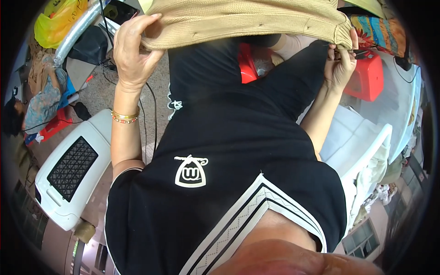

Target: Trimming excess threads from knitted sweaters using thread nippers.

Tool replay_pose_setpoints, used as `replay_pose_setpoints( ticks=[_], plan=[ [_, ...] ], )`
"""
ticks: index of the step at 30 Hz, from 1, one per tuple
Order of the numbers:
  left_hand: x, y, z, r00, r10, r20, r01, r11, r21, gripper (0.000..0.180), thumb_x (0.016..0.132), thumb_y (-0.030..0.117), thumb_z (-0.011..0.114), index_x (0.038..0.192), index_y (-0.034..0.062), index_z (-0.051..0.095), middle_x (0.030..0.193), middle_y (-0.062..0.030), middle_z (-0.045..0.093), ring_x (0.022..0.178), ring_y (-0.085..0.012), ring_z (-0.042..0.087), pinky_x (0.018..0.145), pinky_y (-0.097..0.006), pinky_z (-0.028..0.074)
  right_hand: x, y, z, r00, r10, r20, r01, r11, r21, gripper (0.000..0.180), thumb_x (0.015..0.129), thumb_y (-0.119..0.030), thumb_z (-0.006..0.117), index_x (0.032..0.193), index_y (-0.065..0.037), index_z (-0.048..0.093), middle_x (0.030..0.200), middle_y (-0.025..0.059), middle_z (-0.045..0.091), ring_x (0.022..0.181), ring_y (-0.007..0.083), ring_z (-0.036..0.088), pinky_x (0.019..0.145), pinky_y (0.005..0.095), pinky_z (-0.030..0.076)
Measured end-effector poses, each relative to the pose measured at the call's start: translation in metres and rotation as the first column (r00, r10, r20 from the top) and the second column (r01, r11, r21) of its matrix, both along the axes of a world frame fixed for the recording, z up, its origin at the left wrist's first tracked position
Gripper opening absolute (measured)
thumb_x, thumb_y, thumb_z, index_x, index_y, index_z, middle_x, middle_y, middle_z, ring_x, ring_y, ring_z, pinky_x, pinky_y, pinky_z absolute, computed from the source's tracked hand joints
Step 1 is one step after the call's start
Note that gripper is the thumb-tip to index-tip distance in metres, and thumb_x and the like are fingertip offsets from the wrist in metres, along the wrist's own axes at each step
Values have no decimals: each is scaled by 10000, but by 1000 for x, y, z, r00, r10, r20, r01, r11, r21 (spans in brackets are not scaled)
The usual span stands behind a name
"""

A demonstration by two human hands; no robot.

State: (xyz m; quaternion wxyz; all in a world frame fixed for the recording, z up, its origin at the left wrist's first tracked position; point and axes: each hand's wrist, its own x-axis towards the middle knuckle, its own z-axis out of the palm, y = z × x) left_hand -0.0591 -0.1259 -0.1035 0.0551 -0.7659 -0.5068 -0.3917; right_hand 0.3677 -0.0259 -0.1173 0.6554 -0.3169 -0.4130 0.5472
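Tan ribbed-knit fabric [252,23] spread above black trousers [201,68]; left hand [131,55] clamped on one end, right hand [340,68] pinching opposite corner. Wide hold likely keeps edge straight. Slim dark item [361,52] by right fingers: can't tell if held.

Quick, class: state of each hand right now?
Left hand: closed on the left end of the beige knit.
Right hand: closed on its right corner, perhaps also a dark tool.

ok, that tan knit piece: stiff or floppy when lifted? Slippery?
Likely floppy: the tan knit piece bunches beside the right hand. Probably not very slippery, given its textured, ribbed surface. Perhaps somewhat stretchy, judging by the visible knit stitches.
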Motion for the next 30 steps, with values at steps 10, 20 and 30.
replay_pose_setpoints(
  ticks=[10,20,30],
  plan=[
    [3,-5,0,1000,18,6,-18,999,-30,557,645,-31,711,1191,41,627,1131,-109,665,1060,-271,635,937,-354,497,10,0,-11,999,45,17,-44,999,-20,507,887,115,483,1378,-9,502,1078,142,659,740,162,632,536,201,419],
    [23,-16,-1,985,-90,150,101,992,-69,576,660,-34,685,1225,35,594,1187,-131,633,1126,-287,595,977,-373,471,-61,-34,9,628,-81,774,22,996,86,461,868,35,666,1313,16,547,1163,78,634,1065,154,615,916,258,474],
    [39,-43,-12,951,-32,307,51,997,-55,466,792,172,805,1192,38,608,1220,-152,572,1132,-279,573,964,-358,480,-147,-75,49,582,-96,807,-451,789,418,449,715,-85,821,1143,-34,692,864,99,612,715,219,610,607,293,488]
  ],
)
